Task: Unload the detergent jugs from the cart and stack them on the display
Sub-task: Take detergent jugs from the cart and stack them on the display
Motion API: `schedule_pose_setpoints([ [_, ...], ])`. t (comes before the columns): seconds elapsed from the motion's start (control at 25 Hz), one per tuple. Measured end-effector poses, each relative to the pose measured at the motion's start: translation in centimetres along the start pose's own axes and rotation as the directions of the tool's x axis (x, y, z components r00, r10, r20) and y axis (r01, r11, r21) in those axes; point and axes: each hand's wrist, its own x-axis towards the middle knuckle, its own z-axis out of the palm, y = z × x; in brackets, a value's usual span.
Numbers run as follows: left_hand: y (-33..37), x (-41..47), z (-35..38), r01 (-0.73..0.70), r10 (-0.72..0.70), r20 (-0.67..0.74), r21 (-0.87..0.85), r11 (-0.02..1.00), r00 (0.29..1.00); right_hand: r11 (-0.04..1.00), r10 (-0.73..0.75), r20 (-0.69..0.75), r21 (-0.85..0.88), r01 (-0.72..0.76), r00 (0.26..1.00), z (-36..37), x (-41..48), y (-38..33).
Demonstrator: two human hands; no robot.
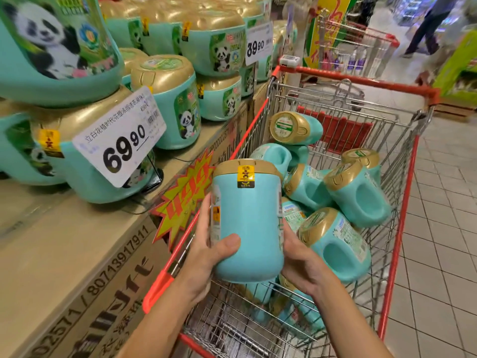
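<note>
My left hand (206, 257) and right hand (302, 259) gripping an upright teal detergent jug (249, 223), above the cart (400, 228) at its near end, display (64, 228) left

Left hand (206, 254), right hand (302, 262) gripping teal jug (247, 215), above cart (400, 228)

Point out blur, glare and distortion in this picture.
Head view: wide-angle distortion bows the cart rim and display edge; the passer-by top right is motion-blurred; gold caps on the stacked jugs show soft glare; the held jug, left hand and right hand are fairly sharp.
</note>
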Motion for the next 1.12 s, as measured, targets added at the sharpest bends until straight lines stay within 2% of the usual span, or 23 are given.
schedule_pose_setpoints([
  [0.08, 0.5, -0.5, 0.0, 0.008, -0.01, 0.046, 0.032, 0.999, 0.999, 1.0, 0.015, 0.083, -0.019, -0.013, 0.996, 0.1, -0.1, 0.3],
  [0.2, 2.0, -0.8, -0.9, -0.025, 0.031, -0.014, 0.292, 0.956, 0.999, 0.998, -0.048, 0.048, -0.049, 0.05, 0.998, 0.4, -0.3, 0.7],
  [0.24, 2.3, -1.0, -1.1, -0.045, 0.06, -0.039, 0.324, 0.945, 0.997, 0.995, -0.081, 0.014, -0.058, 0.081, 0.997, 0.7, -0.3, 0.7],
  [0.32, 2.4, -1.7, -0.7, -0.084, 0.106, -0.06, 0.296, 0.951, 0.993, 0.977, -0.151, -0.044, -0.159, 0.142, 0.988, 1.4, -0.1, 0.8],
  [0.48, 1.7, -3.1, 0.2, -0.103, 0.2, -0.319, 0.297, 0.949, 0.926, 0.897, -0.232, 0.005, -0.384, 0.216, 0.973, 3.1, 0.4, 1.4],
  [0.64, 2.7, -4.8, -0.6, -0.183, 0.22, -0.331, 0.139, 0.973, 0.918, 0.891, -0.334, -0.146, -0.37, 0.262, 0.931, 3.7, 0.3, 1.7],
  [0.76, 3.6, -6.8, -1.5, -0.219, 0.193, -0.375, -0.026, 0.975, 0.907, 0.903, -0.316, -0.085, -0.331, 0.273, 0.945, 5.0, 0.7, 1.9],
  [0.92, 4.9, -11.5, -3.1, -0.303, 0.213, -0.55, -0.078, 0.95, 0.808, 0.879, -0.277, 0.096, -0.376, 0.293, 0.956, 10.2, 1.7, 2.6],
  [1.04, 6.3, -16.4, -5.1, -0.374, 0.286, -0.663, 0.01, 0.927, 0.692, 0.878, -0.268, 0.21, -0.349, 0.328, 0.94, 15.8, 1.6, 4.3],
  [1.12, 7.6, -19.7, -6.8, -0.373, 0.343, -0.71, 0.121, 0.92, 0.615, 0.863, -0.29, 0.271, -0.341, 0.373, 0.918, 19.6, 1.3, 5.9],
])
